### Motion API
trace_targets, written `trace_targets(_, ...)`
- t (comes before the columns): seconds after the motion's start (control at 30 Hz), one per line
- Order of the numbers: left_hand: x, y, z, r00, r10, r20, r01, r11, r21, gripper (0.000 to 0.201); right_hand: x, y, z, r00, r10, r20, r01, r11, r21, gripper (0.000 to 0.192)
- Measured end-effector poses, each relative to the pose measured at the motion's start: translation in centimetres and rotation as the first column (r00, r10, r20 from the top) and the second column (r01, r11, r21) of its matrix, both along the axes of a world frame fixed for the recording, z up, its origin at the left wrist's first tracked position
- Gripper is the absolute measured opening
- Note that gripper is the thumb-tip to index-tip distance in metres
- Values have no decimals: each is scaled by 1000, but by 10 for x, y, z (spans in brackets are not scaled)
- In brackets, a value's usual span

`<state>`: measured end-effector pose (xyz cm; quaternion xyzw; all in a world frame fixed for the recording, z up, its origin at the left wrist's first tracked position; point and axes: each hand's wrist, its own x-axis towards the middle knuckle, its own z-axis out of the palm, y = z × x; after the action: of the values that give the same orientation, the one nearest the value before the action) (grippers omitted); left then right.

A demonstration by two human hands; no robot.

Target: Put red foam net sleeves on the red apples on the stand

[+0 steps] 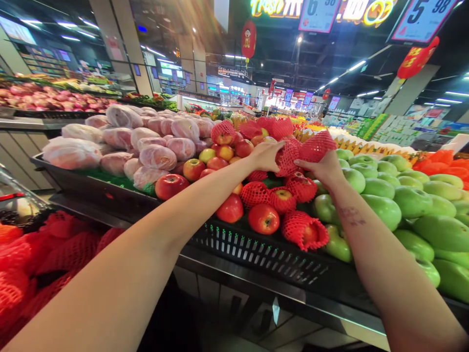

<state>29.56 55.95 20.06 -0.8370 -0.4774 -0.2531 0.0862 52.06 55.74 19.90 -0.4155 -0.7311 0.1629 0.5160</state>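
Red foam nets [318, 145] sit clamped in right hand [324, 168]; outstretched left hand [266, 156] seemingly pinches another net [287, 157].

Glossy apples [264, 218]; spongy foam net sleeves [318, 145]; matt plastic crate [256, 249].

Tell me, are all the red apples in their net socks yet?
Not all. Several already sit in a red foam net, like this netted apple at the front. Both hands are on nets now: the left hand touches one net and the right hand grips another net. Bare ones are left, like this bare apple and another bare apple.
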Motion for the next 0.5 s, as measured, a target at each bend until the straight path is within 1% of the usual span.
trace_targets(0.13,-2,4,2,1000,-4,-16,4,1000,-20,105,0,1,0,995,88,-55,-92,993,-68,39)
trace_targets(0.17,-4,5,2,1000,-6,-8,5,1000,-24,106,0,0,1,993,93,-71,-98,991,-85,36)
trace_targets(0.2,-6,7,2,1000,-6,4,6,1000,-28,106,0,0,1,994,74,-79,-81,992,-100,33)
trace_targets(0.27,-12,11,1,999,-9,37,10,999,-36,107,1,-1,2,997,-17,-70,9,993,-120,32)
trace_targets(0.33,-17,13,1,997,-15,73,19,999,-42,108,2,-3,3,991,-117,-67,109,987,-116,32)
trace_targets(0.37,-20,13,1,996,-17,85,21,999,-44,108,1,-4,3,988,-133,-76,124,987,-104,30)
trace_targets(0.43,-25,12,1,996,-9,89,13,999,-43,106,-3,-6,2,993,-76,-88,70,995,-67,30)
trace_targets(0.5,-26,8,1,998,5,69,-3,999,-35,104,-8,-7,-1,999,19,-39,-20,999,-38,38)
